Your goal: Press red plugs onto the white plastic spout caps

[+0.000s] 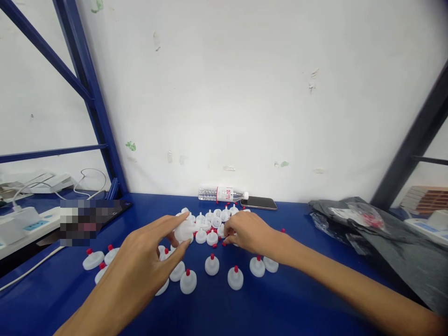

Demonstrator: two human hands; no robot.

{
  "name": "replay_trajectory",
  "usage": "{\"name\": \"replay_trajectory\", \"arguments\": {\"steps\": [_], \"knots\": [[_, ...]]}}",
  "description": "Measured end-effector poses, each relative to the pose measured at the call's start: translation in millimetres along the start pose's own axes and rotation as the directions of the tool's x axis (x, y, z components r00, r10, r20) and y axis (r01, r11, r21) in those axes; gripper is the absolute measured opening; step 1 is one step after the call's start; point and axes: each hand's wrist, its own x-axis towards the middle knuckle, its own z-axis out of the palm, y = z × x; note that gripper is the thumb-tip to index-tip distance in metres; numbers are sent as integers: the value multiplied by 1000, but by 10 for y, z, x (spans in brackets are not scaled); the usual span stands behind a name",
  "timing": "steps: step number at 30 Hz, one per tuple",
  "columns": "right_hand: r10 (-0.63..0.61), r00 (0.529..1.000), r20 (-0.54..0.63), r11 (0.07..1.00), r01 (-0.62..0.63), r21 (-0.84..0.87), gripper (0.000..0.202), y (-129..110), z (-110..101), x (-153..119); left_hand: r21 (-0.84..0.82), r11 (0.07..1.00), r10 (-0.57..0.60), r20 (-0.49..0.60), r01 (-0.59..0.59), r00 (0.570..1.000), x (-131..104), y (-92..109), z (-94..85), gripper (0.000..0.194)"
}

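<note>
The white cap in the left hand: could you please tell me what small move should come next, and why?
I'd probably have the right hand pinch the red tip at its fingertips: the white cap in the left hand shows no red tip, while the front caps each wear one.

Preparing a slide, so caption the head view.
Left hand holding a white spouted lid, right hand at a small red cap.

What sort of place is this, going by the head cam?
Probably a workshop or hand-assembly bench: a blue tabletop inside a blue metal frame, many white caps with red tips spread over it, and a power strip at the left.
</note>
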Motion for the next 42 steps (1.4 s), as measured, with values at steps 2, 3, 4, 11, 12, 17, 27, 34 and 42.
{"name": "replay_trajectory", "arguments": {"steps": [2, 3, 4, 11, 12, 17, 27, 34, 42], "knots": [[-7, 1000, 18, 1000, 7, -6, 9, -12, 46, 9, -22, 1000, 13, 2, -13, 1000, 2, 21, 4, 38], [-11, 1000, 25, 1000, 11, -7, 8, -23, 62, 11, -24, 999, 21, 1, -21, 1000, 0, 25, 7, 37], [-18, 999, 32, 1000, 18, -8, 6, -35, 75, 14, -22, 999, 30, 5, -30, 1000, -3, 26, 10, 36], [-74, 996, 40, 997, 74, -4, 12, -47, 48, 11, 37, 999, -11, 79, 9, 997, -4, 30, 54, 37], [-76, 997, 33, 997, 76, -7, 13, -43, 18, 5, 47, 998, -32, 100, 27, 994, -2, 31, 62, 35], [-87, 995, 44, 996, 87, 8, 11, -23, -100, -26, 99, 994, -63, 136, 50, 989, -10, 4, 86, 32], [-173, 962, 210, 983, 155, 98, 11, -16, -175, -77, 111, 993, -52, 125, 38, 991, -25, -17, 73, 36], [-87, 938, 335, 995, 65, 77, 12, 27, -411, -181, 105, 993, -60, 136, 46, 989, -26, -12, 54, 34], [-72, 888, 454, 992, 17, 125, 12, -13, -362, -180, 101, 994, -58, 136, 44, 989, -24, -16, 78, 37]]}}
